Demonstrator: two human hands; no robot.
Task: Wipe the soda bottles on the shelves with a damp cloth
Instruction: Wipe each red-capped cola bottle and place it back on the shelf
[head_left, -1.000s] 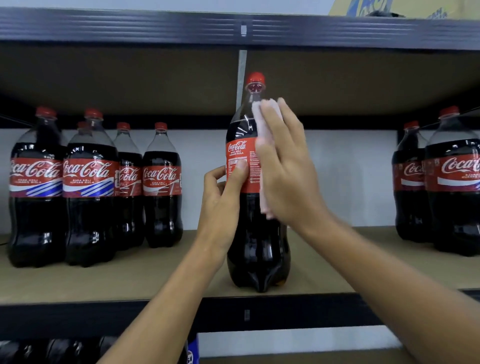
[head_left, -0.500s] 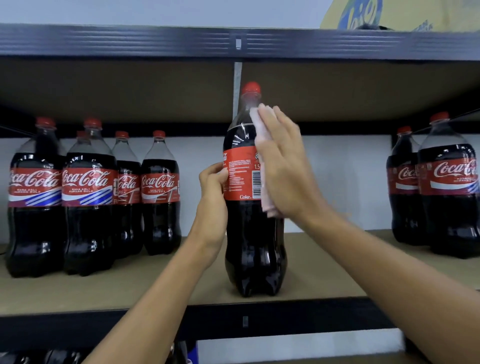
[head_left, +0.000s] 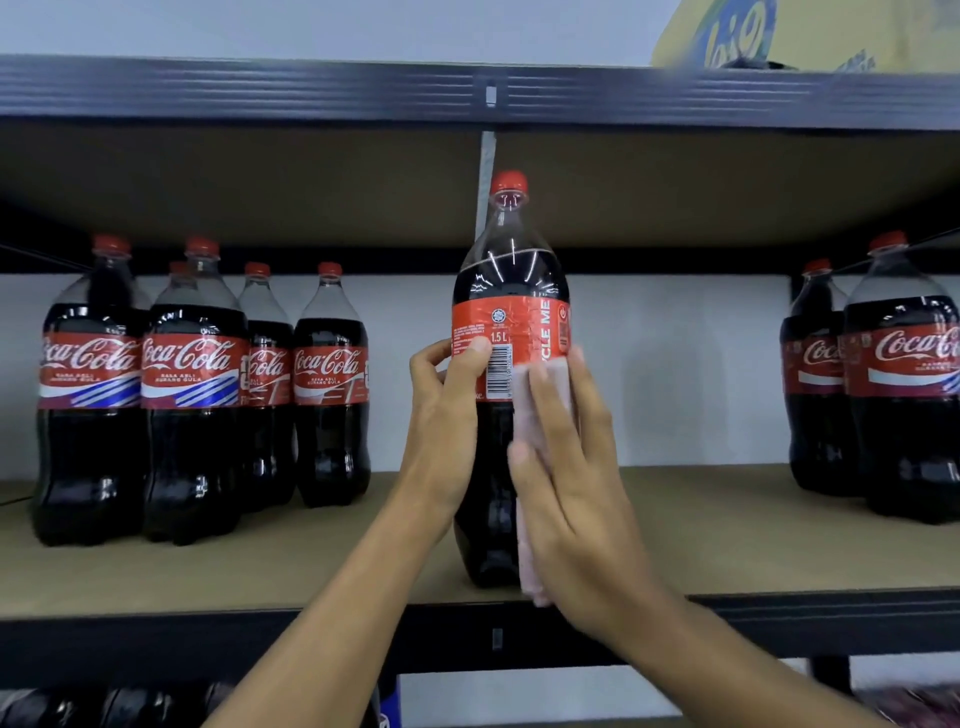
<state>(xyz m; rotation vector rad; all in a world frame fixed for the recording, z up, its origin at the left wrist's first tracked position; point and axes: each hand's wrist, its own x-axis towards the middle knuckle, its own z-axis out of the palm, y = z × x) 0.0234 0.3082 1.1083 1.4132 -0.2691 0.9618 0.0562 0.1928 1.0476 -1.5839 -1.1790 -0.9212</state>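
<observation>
A tall clear plastic cola bottle (head_left: 511, 291) with a red cap and red label was stood upright near the front edge of the brown board shelf (head_left: 260, 571), between a cluster of like bottles at the left (head_left: 192, 395) and two more at the right (head_left: 904, 395). It was gripped at the label by the left hand (head_left: 447, 415), fingers curled round its side, thumb laid beside the barcode. A pale pink cloth (head_left: 524, 410) was pressed flat against its right side by the right hand (head_left: 571, 483), fingers stretched straight.
</observation>
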